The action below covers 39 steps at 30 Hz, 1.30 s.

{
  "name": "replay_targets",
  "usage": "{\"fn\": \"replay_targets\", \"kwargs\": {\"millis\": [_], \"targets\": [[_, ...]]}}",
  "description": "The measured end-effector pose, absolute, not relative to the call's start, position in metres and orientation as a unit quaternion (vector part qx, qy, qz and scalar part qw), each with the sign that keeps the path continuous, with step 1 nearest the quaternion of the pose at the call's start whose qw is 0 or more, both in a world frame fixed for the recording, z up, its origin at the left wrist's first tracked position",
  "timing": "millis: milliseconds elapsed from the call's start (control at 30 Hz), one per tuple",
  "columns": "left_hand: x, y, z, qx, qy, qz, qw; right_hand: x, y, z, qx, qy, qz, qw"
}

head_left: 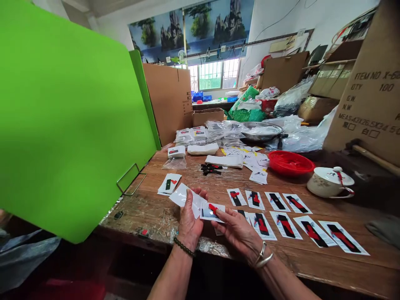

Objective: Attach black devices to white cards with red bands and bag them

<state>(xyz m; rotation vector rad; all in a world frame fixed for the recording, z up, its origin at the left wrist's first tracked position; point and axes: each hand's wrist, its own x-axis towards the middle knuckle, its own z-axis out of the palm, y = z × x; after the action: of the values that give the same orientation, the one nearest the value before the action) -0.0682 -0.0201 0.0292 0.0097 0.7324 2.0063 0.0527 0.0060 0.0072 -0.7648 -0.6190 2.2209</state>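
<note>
My left hand is closed on a whitish, see-through plastic sleeve, with the thumb pressed over it. Between thumb and fingers, my right hand grips a printed card with a small red piece on top. The card's left edge meets the sleeve, but I cannot tell whether it is inside. Right of my hands, two rows of white cards lie on the wooden table, each bearing a black and red piece. A small stack of similar cards is just beyond my left hand.
Black and red pieces lie beyond my hands, near stacked white sleeves and loose printed papers. A red bowl and lidded cup stand at right. A green panel rises at left, with a wire stand.
</note>
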Motion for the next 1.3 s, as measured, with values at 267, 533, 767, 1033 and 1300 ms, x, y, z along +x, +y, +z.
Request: {"fn": "replay_targets", "kwargs": {"millis": [267,533,767,1033,1300], "targets": [[-0.063,-0.025,0.032,0.048,0.311,0.827,0.466,0.031,-0.014,-0.005,-0.301,-0.184,0.842,0.408],[-0.056,-0.026,0.029,0.080,0.330,0.827,0.449,0.020,-0.011,-0.001,-0.320,-0.217,0.841,0.378],[-0.052,-0.027,0.022,0.101,0.349,0.821,0.441,0.007,-0.009,-0.005,-0.345,-0.238,0.818,0.395],[-0.051,-0.028,0.018,0.079,0.353,0.818,0.446,0.009,-0.007,0.002,-0.352,-0.296,0.802,0.382],[-0.037,-0.029,0.015,0.028,0.255,0.822,0.508,0.009,0.003,-0.007,-0.439,-0.492,0.581,0.477]]}}
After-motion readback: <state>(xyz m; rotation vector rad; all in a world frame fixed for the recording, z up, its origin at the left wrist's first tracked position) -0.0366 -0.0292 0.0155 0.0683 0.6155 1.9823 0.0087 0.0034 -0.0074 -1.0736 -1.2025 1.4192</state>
